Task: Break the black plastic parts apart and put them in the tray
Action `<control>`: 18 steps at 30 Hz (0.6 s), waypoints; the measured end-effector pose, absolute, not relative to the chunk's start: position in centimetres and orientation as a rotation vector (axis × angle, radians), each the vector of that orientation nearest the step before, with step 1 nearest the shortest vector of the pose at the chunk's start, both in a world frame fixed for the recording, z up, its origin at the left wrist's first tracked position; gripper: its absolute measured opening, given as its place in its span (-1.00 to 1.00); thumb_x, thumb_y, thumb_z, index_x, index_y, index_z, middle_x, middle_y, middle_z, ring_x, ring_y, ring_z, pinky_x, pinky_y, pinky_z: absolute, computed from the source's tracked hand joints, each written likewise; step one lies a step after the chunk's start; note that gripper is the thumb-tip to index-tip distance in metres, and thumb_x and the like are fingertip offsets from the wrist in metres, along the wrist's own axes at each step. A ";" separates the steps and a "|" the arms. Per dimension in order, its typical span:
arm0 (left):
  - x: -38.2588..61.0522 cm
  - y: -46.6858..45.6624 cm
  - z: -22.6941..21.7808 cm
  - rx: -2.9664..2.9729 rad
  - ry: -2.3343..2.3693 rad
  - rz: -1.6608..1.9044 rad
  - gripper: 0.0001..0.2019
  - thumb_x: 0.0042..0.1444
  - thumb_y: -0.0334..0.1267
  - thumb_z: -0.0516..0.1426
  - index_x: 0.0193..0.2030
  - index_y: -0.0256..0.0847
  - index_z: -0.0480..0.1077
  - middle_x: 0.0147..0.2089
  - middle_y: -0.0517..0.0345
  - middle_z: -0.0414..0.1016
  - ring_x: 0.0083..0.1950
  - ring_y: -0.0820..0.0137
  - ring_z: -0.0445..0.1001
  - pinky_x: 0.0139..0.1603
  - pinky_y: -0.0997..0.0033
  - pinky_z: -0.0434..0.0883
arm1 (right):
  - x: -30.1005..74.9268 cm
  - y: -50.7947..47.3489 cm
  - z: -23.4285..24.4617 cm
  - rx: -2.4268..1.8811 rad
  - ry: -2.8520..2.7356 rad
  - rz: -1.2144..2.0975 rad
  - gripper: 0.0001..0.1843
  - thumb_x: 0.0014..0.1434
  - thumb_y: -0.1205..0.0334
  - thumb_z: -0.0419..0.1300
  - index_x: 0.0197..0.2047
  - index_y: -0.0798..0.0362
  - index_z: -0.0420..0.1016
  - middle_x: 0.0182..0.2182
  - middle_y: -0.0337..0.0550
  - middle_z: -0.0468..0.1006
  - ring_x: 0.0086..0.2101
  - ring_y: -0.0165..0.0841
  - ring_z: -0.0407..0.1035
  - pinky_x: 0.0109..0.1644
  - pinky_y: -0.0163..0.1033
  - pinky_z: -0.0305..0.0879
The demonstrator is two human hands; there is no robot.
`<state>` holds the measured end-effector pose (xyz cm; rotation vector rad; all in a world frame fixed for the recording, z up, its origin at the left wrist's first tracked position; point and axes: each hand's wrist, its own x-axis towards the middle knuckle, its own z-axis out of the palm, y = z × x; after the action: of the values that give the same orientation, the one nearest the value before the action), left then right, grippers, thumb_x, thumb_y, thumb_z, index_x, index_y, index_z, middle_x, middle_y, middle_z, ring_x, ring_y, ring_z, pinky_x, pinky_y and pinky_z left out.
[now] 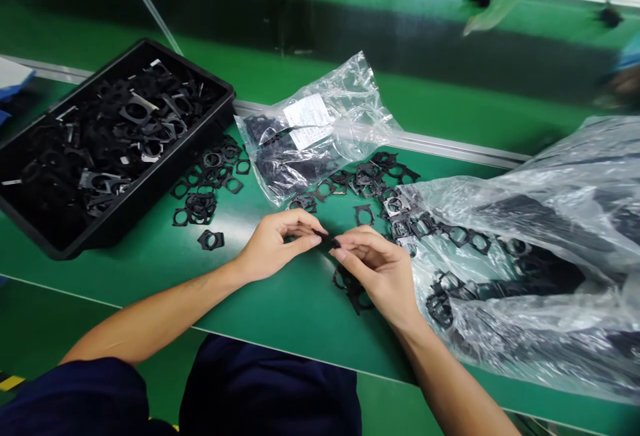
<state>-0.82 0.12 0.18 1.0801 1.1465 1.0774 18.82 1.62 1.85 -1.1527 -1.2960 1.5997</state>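
My left hand point(280, 243) pinches a small black plastic part point(319, 233) between thumb and fingers. Close beside it, my right hand point(377, 266) grips a black piece point(334, 243) at its fingertips. Whether the two hands hold one part or two, I cannot tell. Beneath my right hand lie several black ring-shaped plastic parts point(361, 299), partly hidden by it. A loose black ring part point(211, 240) rests on the green table point(240, 316) left of my left hand.
A black bin point(120, 219) full of ring parts stands at the left. Behind my hands lies a labelled clear bag point(350, 93) of parts. A large clear plastic bag point(550, 343) spills parts from the right. Another person's hand point(627, 83) shows at the far right edge.
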 end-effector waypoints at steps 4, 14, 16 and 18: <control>-0.9 -0.1 -0.1 1.131 1.127 1.091 -0.89 0.11 -0.29 0.32 -0.24 -0.24 0.54 -0.14 0.02 0.70 -0.08 0.31 0.67 0.01 0.35 0.58 | 18.9 1.4 2.1 -1.113 -1.388 1.539 -0.83 0.09 0.12 0.47 -0.26 -0.04 0.67 -0.23 -0.14 0.58 -0.31 -0.37 0.50 -0.18 -0.25 0.57; -0.8 -0.2 -0.2 1.198 1.112 1.079 -0.93 0.11 -0.40 0.26 -0.24 -0.23 0.52 -0.13 0.03 0.67 -0.06 0.32 0.64 0.06 0.32 0.57 | 18.9 1.0 2.0 -1.100 -1.616 1.289 -0.97 0.20 0.26 0.35 -0.25 -0.05 0.63 -0.26 -0.13 0.55 -0.31 -0.33 0.46 -0.22 -0.19 0.48; -0.9 -0.2 -0.2 1.208 1.098 1.098 -0.93 0.10 -0.43 0.26 -0.26 -0.23 0.52 -0.12 0.02 0.65 -0.05 0.34 0.63 0.04 0.35 0.57 | 18.9 0.9 1.9 -1.088 -1.621 1.259 -0.93 0.20 0.29 0.34 -0.22 -0.05 0.62 -0.27 -0.14 0.55 -0.31 -0.33 0.46 -0.23 -0.19 0.47; -0.8 -0.1 -0.2 1.209 1.078 1.124 -0.93 0.10 -0.44 0.25 -0.27 -0.23 0.52 -0.13 0.02 0.63 -0.05 0.35 0.62 -0.01 0.39 0.58 | 18.9 0.9 1.7 -1.083 -1.614 1.242 -0.85 0.19 0.29 0.34 -0.15 -0.06 0.60 -0.27 -0.15 0.55 -0.31 -0.33 0.46 -0.24 -0.20 0.46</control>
<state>-0.84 -0.14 -0.22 1.2085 1.0784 1.1240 18.94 0.86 1.70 -1.0835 -1.6144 1.2419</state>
